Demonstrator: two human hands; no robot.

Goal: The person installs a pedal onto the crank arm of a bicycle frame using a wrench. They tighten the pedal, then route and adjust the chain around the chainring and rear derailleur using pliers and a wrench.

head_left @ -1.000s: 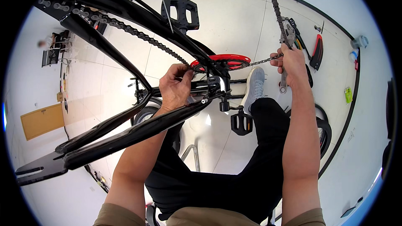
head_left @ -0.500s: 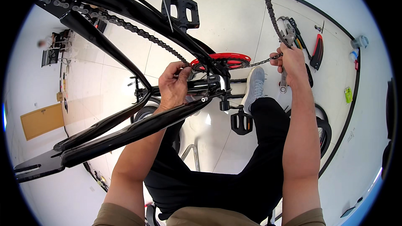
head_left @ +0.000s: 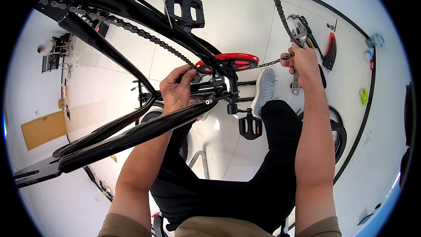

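1. Left hand (head_left: 177,88) pinches the bike chain (head_left: 144,35) at the red chainring (head_left: 228,61).
2. Right hand (head_left: 302,61), at two o'clock, grips the chain's free run.
3. Slack tension could let the chain slip off the teeth.

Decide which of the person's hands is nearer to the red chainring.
Left. The left hand sits just beside the red chainring, pinching the chain there; the right hand holds the chain farther off.

The scene is viewed steeply downward from the head, close above the black bicycle frame (head_left: 131,131).
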